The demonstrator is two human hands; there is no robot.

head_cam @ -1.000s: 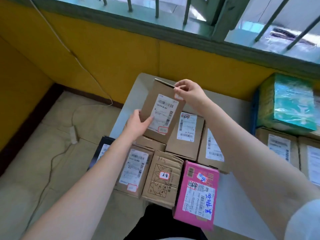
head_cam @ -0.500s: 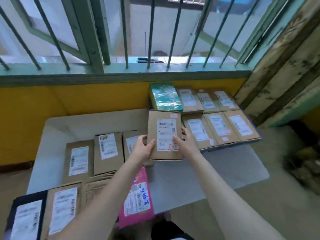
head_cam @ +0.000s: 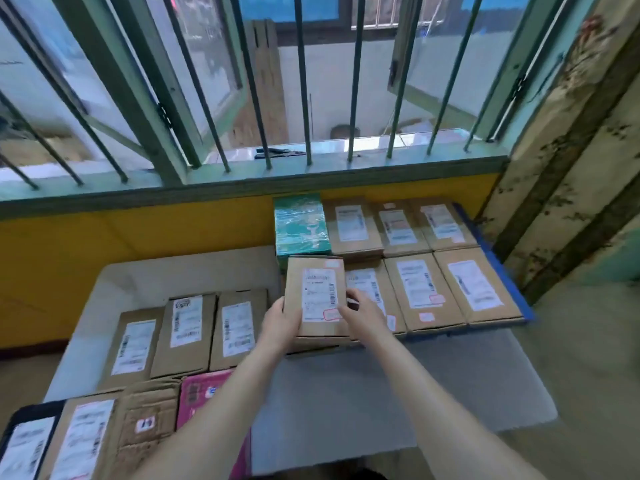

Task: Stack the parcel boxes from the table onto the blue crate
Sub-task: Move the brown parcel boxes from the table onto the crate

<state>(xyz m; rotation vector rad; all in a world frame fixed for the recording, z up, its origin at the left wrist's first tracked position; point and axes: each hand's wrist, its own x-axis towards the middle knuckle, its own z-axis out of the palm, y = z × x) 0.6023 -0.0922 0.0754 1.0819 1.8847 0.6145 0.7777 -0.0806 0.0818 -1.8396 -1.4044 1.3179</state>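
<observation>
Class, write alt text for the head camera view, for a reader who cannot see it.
Two bare hands, left hand and right hand, hold a brown parcel box over the near-left corner of the stack on the blue crate. More labelled boxes and a pink parcel wait on the grey table below a barred window.

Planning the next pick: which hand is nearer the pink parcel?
Left. The left hand, gripping the held box, is above and slightly right of the pink parcel; the right hand is further right.

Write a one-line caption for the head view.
Both hands, left and right, hold a labelled box over stacked parcels beside the window.
</observation>
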